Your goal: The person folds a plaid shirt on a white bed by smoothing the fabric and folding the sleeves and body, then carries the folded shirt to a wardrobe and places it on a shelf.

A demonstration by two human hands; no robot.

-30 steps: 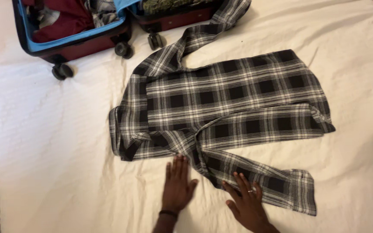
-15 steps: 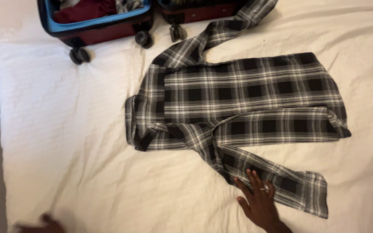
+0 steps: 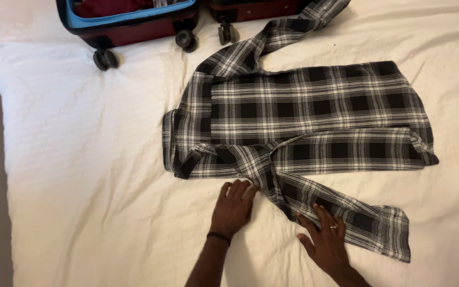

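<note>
I see my left hand [image 3: 233,208] flat, fingers together, touching the black-and-white plaid flannel shirt [image 3: 304,122] at its near edge; my right hand [image 3: 325,239], fingers spread, presses the near sleeve [image 3: 346,212]. One side folded; sleeves still loose on the white bedsheet [image 3: 81,159].

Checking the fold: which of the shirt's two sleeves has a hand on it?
The near sleeve, running toward the lower right; the right hand lies flat on it. The other sleeve stretches up toward the suitcase, untouched.
</note>
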